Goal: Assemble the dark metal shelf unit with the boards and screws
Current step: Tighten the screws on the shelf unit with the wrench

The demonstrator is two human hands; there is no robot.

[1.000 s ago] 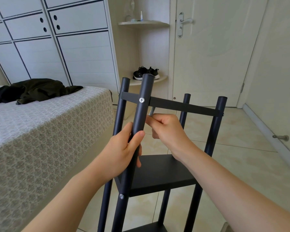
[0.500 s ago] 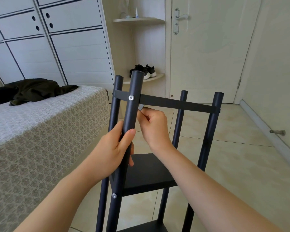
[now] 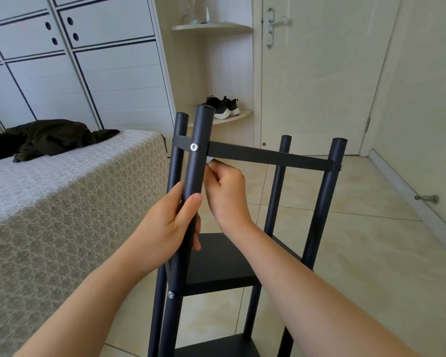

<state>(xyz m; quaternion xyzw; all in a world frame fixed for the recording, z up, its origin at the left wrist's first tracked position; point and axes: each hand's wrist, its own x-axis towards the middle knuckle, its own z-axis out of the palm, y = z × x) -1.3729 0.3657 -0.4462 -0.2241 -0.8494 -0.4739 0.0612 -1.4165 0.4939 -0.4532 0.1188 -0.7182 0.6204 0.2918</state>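
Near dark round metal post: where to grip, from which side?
Bare span of the near dark round metal post between silver screw and black shelf board, from the left: left hand wraps the round tube there; right hand, pinching a small silvery part, crowds the right.

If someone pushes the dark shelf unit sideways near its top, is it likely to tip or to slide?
Likely tippy: the shelf unit looks tall and narrow, and the left hand grips a post high up. On the glossy floor tiles it might slide. It is probably stiff, since a screw fixes the crossbar and a board joins the posts.
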